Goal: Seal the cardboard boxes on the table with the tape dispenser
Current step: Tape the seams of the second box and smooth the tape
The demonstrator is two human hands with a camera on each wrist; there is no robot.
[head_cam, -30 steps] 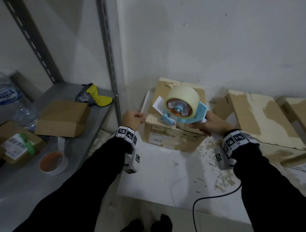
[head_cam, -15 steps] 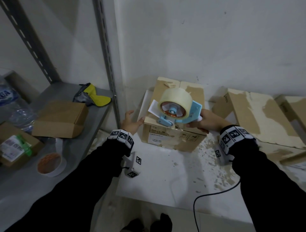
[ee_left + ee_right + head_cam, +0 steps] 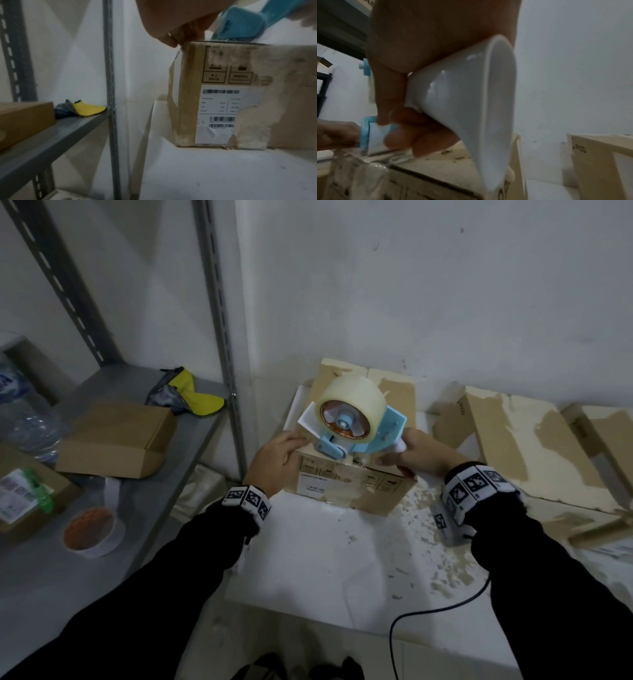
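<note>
My right hand (image 3: 416, 455) grips tape dispenser (image 3: 356, 428) on closed cardboard box (image 3: 352, 484); left hand (image 3: 277, 458), fingers flat, now presses box top, earlier at its side.

A grey metal shelf (image 3: 113, 505) stands on the left, against a white wall (image 3: 445, 285), with slotted grey uprights (image 3: 219, 313) rising from it. On the shelf lies a closed brown mailer carton (image 3: 116, 440). Behind it, near the upright, sits a crumpled yellow and grey cloth item (image 3: 191, 397); the left wrist view shows it (image 3: 85, 110) at the shelf's back edge. A clear plastic water bottle (image 3: 24, 419) lies at the far left. In front of it is a small carton with a white and green label (image 3: 24, 494). Beside that stands a tape roll with an orange core (image 3: 90, 530). A black cable (image 3: 442, 611) curves across the lower right.
</note>
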